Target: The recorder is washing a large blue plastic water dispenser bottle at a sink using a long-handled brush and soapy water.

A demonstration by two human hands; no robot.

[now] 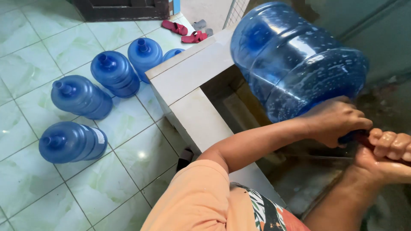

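A large blue water jug [295, 60] is tilted over a tiled wash basin [195, 70], its base pointing up and away from me, wet and soapy inside. My left hand [336, 122] wraps around the jug's neck at the lower end. My right hand [389, 149] is closed on a dark handle that runs into the jug's mouth; the end of it is hidden inside the neck. Both forearms are wet.
Several blue water jugs stand on the green tiled floor at left, among them one [72, 142], another [81, 96] and a third [114, 72]. Red sandals [184, 33] lie by a dark door frame at the top. The basin's inside [308, 184] is wet and dark.
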